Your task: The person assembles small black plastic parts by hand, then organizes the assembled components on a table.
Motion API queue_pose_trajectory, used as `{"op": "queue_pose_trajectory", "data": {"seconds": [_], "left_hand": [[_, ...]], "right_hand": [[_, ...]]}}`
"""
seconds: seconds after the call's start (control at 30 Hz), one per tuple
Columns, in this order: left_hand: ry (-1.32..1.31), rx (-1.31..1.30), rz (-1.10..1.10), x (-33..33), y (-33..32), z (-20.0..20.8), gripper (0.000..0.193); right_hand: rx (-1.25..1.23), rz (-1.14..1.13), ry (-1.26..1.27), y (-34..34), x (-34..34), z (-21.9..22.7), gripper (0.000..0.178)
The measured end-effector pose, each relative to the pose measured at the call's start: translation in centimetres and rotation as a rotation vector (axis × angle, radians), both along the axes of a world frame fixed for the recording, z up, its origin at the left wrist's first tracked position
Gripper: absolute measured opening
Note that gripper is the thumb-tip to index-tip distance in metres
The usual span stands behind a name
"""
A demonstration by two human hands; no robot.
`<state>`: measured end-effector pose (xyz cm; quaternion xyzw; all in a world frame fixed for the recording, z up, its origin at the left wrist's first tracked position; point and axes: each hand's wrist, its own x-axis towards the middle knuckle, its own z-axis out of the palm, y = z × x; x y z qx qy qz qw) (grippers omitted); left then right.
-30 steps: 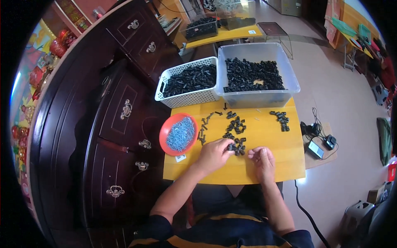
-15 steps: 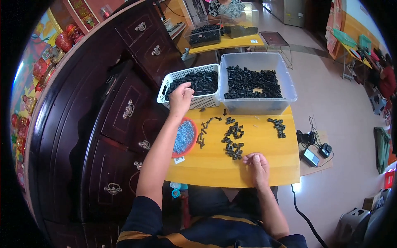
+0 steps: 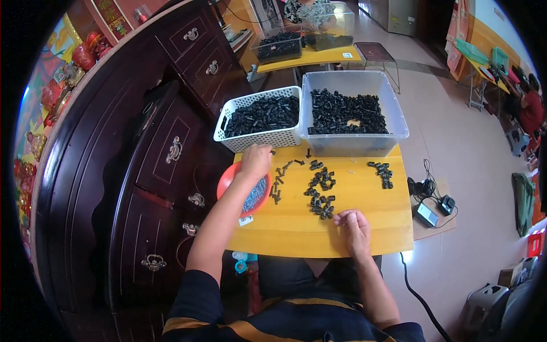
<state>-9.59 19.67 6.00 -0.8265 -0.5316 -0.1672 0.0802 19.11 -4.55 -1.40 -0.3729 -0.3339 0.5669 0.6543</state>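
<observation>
My left hand (image 3: pixel 257 160) is just in front of the white perforated basket (image 3: pixel 256 139), above the far rim of an orange-red bowl (image 3: pixel 223 181). Its fingers are pinched at a small black plastic part (image 3: pixel 273 153). Bluish-silver screws or pins (image 3: pixel 256 195) fill the bowl, partly hidden by my forearm. My right hand (image 3: pixel 354 231) rests near the table's front edge with thumb and fingers pressed together; whatever they may hold is hidden. Beside its fingertips lies a cluster of short black fittings (image 3: pixel 322 194). Thin black pieces (image 3: pixel 278 185) form a rough line right of the bowl.
A clear plastic bin (image 3: pixel 353 146) of black fittings stands beside the basket on the yellow table (image 3: pixel 285 233). Another small group of fittings (image 3: pixel 383 173) lies at the right. Dark wooden drawers (image 3: pixel 171 154) border the left side. Devices with cables (image 3: pixel 427 215) sit beyond the right edge.
My left hand has come back from over the basket toward me, down to the table by its front wall, where a black part lay. My right hand has stayed in place.
</observation>
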Motion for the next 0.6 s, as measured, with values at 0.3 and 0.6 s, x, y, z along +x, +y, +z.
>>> {"op": "queue_pose_trajectory", "data": {"seconds": [0.3,0.6], "left_hand": [[0.262,-0.171,0.15,1.7,4.0,-3.5,0.015],[0.003,-0.194,0.096,-0.5,2.4,-0.7,0.018]], "right_hand": [[-0.007,0.016,-0.01,-0.1,0.0,0.6,0.03],[0.016,0.032,-0.045,0.1,0.0,0.6,0.03]]}}
